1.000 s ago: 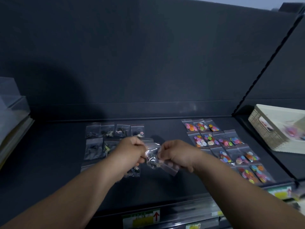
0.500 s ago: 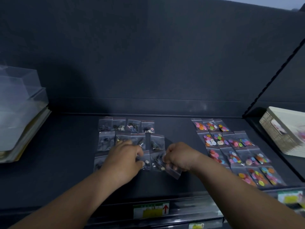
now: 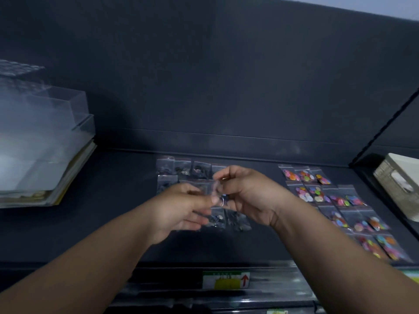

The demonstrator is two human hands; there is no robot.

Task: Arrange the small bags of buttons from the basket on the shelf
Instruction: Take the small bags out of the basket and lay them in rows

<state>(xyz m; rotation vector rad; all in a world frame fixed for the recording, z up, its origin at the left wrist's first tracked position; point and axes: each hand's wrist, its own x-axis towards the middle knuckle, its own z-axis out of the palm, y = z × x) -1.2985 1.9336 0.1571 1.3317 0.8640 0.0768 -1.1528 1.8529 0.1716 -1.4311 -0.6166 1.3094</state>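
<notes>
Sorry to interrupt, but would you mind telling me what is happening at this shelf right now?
A person is laying out small clear bags of buttons on a dark shelf. The left hand and right hand together hold one small clear plastic bag above a grid of bags of dark buttons. To the right lies a grid of bags of multicoloured buttons, and a pale woven basket sits at the far right. The picture is blurred, so the held bag's contents are unclear.

Two hands, one basket, one price label; blurred bags cannot be counted.
</notes>
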